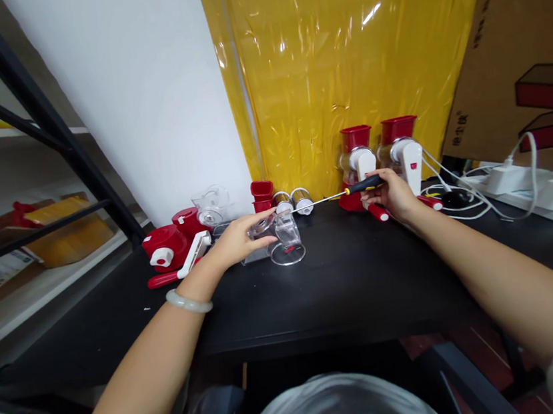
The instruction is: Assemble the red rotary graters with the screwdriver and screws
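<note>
My left hand (246,237) grips a clear plastic grater housing (287,231) on the black table, its round rim toward me. In my right hand (392,194) is a screwdriver (362,185) with a black and yellow handle. Its long metal shaft points left, and the tip reaches the top of the clear housing; whether it touches cannot be made out. Just behind stand metal grater drums (302,201) and a red hopper piece (262,195). Close to my right hand are two put-together red and white rotary graters (358,156).
Left on the table lie red grater bases (166,246), a crank handle (183,267) and another clear housing (213,205). White cables and chargers on a power strip (537,192) occupy the right. A yellow-wrapped stack (337,45) and cardboard box (514,50) rise behind; shelves (63,273) stand left.
</note>
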`<state>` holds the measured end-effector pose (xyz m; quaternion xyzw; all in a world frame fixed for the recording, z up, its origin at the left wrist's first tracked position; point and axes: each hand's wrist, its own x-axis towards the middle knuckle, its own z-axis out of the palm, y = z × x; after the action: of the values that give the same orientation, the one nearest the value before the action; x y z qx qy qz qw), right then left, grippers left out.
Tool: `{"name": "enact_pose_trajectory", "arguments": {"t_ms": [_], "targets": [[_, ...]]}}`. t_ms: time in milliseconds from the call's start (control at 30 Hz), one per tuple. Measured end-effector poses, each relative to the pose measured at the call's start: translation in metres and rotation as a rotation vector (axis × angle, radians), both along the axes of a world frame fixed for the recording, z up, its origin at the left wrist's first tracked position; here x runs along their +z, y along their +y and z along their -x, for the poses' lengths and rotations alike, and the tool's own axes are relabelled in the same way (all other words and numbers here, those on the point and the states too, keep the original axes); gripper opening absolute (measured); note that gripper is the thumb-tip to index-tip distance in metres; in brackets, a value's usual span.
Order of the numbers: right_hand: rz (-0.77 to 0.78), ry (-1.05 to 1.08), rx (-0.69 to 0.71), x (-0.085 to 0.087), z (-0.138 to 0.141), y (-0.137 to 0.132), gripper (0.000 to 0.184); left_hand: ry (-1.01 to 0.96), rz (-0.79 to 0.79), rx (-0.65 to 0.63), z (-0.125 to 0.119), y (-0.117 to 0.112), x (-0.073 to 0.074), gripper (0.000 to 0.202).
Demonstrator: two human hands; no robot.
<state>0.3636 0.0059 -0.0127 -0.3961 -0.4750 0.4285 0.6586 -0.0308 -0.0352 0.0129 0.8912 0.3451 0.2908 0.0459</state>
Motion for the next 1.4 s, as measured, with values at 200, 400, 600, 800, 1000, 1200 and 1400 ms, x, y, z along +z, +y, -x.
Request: {"name": "enact_pose_trajectory", "arguments": {"t_ms": [200, 400, 600, 800, 1000, 1200, 1400], "targets": [[0.01, 0.014, 0.002, 0.002, 0.001, -0.003, 0.016, 0.001, 0.01, 0.009, -0.002, -0.003, 0.002, 0.064], [0.001, -0.013, -0.02, 0.002, 0.005, -0.006, 0.022, -0.007, 0.019, 0.005, -0.002, -0.003, 0.002, 0.065], [-0.073, -0.081, -0.063, -0.002, 0.004, -0.002, 0.042, -0.009, 0.03, 0.007, -0.003, -0.004, 0.002, 0.064], [-0.163, -0.271, -0.141, -0.007, -0.001, 0.002, 0.05, -0.027, 0.054, 0.01, -0.003, -0.006, 0.004, 0.073], [-0.125, -0.326, -0.175, -0.003, -0.002, -0.005, 0.05, -0.036, 0.055, 0.032, -0.003, -0.004, 0.002, 0.074], [-0.049, -0.224, -0.184, -0.003, 0.0, 0.0, 0.038, -0.038, 0.049, 0.024, -0.002, -0.003, 0.001, 0.07], [-0.003, -0.044, -0.084, 0.002, 0.002, -0.001, 0.013, -0.08, 0.089, 0.09, 0.001, 0.002, -0.007, 0.07]]}}
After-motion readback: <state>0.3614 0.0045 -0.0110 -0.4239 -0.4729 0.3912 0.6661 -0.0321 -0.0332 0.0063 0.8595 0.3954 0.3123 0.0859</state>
